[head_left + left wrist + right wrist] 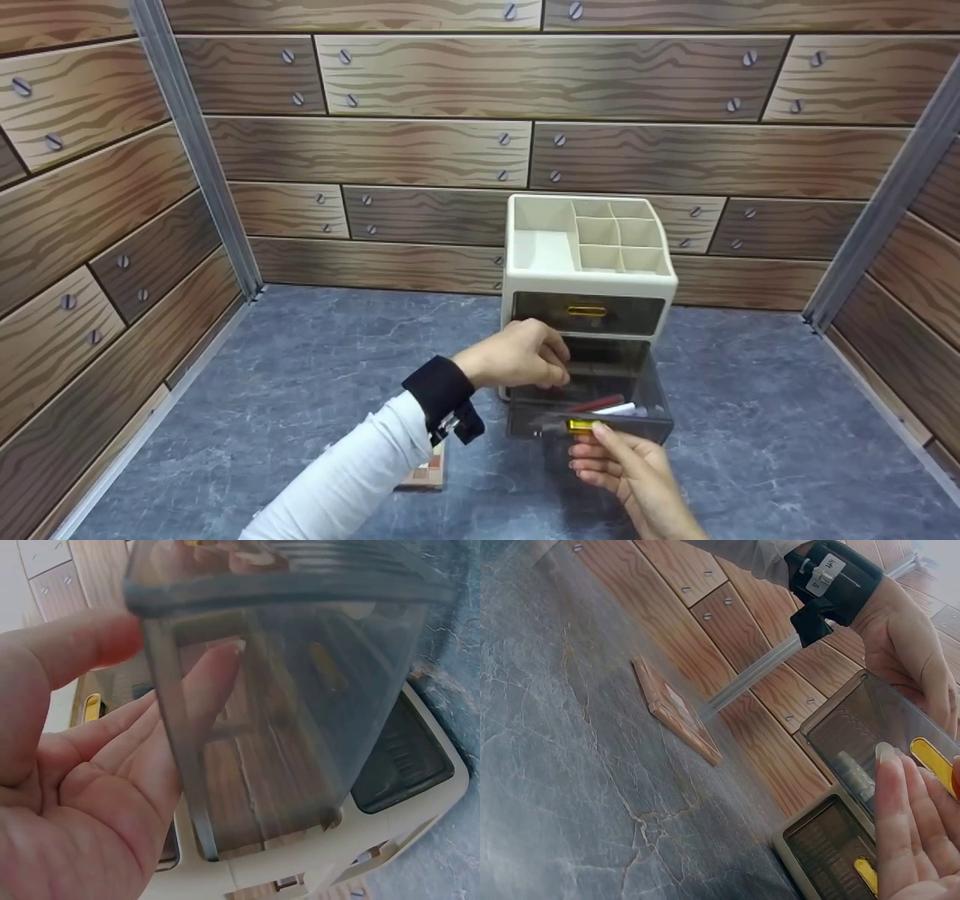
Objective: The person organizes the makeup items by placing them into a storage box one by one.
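A cream desktop organizer (592, 281) has its smoked, see-through drawer (652, 390) pulled out. Inside the drawer lie a dark red stick (600, 403) and a white stick (615, 409), their exact kind unclear. My right hand (637, 472) pinches the drawer's yellow handle (579, 426), thumb on top and the other fingers below. Over the drawer's left side, my left hand (525, 352) points its fingers downward. In the left wrist view the left hand (97, 787) is beside the clear drawer wall (285, 720), one finger showing through it. Nothing is seen in its grasp.
A flat makeup palette (675, 709) lies on the grey marbled tabletop (300, 337), partly hidden by the left sleeve in the head view. A closed upper drawer (540, 307) and an open-topped tray with several compartments sit above. Wood-patterned walls (420, 150) enclose the table.
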`<state>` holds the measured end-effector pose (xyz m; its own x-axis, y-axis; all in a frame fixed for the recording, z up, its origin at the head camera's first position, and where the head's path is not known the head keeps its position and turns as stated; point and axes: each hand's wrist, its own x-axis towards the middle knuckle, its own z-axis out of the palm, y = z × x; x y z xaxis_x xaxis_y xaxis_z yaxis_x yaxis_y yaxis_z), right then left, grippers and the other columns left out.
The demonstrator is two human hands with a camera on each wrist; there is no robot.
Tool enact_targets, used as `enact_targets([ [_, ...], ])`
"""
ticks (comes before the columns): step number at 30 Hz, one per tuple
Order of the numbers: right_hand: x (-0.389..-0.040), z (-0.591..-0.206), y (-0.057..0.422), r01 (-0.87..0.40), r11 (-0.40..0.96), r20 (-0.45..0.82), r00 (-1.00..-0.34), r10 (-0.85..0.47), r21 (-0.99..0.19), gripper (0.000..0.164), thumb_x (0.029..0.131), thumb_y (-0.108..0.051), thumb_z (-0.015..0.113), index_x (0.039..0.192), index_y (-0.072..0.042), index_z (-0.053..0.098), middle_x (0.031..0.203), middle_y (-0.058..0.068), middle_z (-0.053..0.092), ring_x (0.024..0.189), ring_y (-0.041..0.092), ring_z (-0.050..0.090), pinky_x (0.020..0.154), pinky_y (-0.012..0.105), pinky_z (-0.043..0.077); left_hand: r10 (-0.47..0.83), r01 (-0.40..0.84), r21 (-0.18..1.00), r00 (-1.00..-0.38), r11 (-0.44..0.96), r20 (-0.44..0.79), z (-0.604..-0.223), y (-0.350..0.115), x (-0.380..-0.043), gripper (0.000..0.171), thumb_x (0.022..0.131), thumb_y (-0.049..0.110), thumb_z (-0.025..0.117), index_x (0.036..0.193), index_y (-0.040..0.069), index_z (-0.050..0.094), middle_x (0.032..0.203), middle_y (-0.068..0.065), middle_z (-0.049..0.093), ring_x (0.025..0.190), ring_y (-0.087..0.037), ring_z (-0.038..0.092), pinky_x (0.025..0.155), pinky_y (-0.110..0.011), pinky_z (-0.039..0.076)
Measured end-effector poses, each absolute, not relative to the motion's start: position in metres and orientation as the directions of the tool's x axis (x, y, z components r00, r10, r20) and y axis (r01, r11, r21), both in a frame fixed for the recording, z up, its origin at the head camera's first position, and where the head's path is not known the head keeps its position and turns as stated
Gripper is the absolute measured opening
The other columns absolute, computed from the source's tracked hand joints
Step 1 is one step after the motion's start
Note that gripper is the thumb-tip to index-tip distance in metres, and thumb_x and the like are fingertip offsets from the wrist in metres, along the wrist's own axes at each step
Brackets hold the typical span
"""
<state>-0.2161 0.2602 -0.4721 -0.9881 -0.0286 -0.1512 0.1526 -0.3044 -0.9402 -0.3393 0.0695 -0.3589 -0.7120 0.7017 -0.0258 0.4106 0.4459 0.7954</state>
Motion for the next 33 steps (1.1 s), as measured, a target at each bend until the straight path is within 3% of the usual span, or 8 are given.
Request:
enact_targets([
  [5, -0.217, -0.472, 0.260, 0.156, -0.304, -0.157, -0.987, -0.023, -0.940, 0.027, 0.110, -0.021, 0.053, 0.105, -0.006, 0.076, 0.090, 0.005, 0.077, 0.082, 0.014, 0.076, 0.079, 0.026, 0.064, 0.668, 0.387, 0.843, -0.743, 0.374, 0.045, -0.355, 0.065, -0.336, 0.038, 0.094, 0.014, 0.078, 0.125, -0.006, 0.068, 0.102, -0.007, 0.078, 0.092, -0.030, 0.077, 0.079, -0.032, 0.064],
  [12, -0.219, -0.470, 0.260, 0.177, -0.305, -0.185, -0.983, -0.005, -0.936, 0.029, 0.110, -0.023, 0.054, 0.103, -0.006, 0.077, 0.090, 0.006, 0.078, 0.082, 0.014, 0.076, 0.078, 0.026, 0.064, 0.595, 0.375, 0.880, -0.791, 0.292, 0.140, -0.336, 0.056, -0.335, 0.034, 0.096, 0.020, 0.076, 0.124, 0.001, 0.068, 0.110, -0.010, 0.076, 0.085, -0.019, 0.075, 0.080, -0.031, 0.064],
  [17, -0.219, -0.472, 0.259, 0.161, -0.317, -0.163, -0.986, -0.021, -0.934, 0.030, 0.111, -0.021, 0.053, 0.101, -0.005, 0.077, 0.089, 0.005, 0.078, 0.082, 0.015, 0.077, 0.079, 0.027, 0.064, 0.553, 0.395, 0.884, -0.808, 0.249, 0.205, -0.317, 0.048, -0.341, 0.035, 0.098, 0.020, 0.073, 0.129, 0.004, 0.066, 0.114, -0.008, 0.075, 0.098, -0.029, 0.075, 0.087, -0.036, 0.063],
  [25, -0.219, -0.473, 0.260, 0.157, -0.326, -0.152, -0.988, -0.039, -0.932, 0.031, 0.111, -0.020, 0.052, 0.100, -0.006, 0.077, 0.089, 0.005, 0.078, 0.082, 0.015, 0.077, 0.079, 0.027, 0.064, 0.421, 0.391, 0.910, -0.855, 0.140, 0.303, -0.278, 0.035, -0.369, 0.032, 0.099, 0.010, 0.069, 0.129, -0.003, 0.063, 0.118, -0.016, 0.071, 0.103, -0.029, 0.071, 0.089, -0.033, 0.062],
  [29, -0.220, -0.473, 0.261, 0.185, -0.337, -0.182, -0.982, -0.039, -0.923, 0.031, 0.111, -0.021, 0.053, 0.100, -0.006, 0.078, 0.089, 0.005, 0.078, 0.082, 0.014, 0.077, 0.079, 0.027, 0.064, 0.344, 0.412, 0.874, -0.885, 0.260, 0.314, -0.267, 0.028, -0.386, 0.039, 0.098, 0.015, 0.071, 0.131, -0.001, 0.062, 0.126, -0.017, 0.070, 0.113, -0.029, 0.067, 0.096, -0.036, 0.059],
  [33, -0.221, -0.472, 0.262, 0.206, -0.341, -0.204, -0.978, -0.041, -0.917, 0.031, 0.111, -0.022, 0.053, 0.099, -0.007, 0.077, 0.089, 0.005, 0.078, 0.082, 0.014, 0.077, 0.080, 0.027, 0.064, 0.329, 0.393, 0.822, -0.906, 0.412, 0.268, -0.263, 0.025, -0.403, 0.062, 0.094, 0.024, 0.074, 0.148, 0.004, 0.051, 0.147, -0.021, 0.057, 0.136, -0.030, 0.054, 0.112, -0.041, 0.048],
])
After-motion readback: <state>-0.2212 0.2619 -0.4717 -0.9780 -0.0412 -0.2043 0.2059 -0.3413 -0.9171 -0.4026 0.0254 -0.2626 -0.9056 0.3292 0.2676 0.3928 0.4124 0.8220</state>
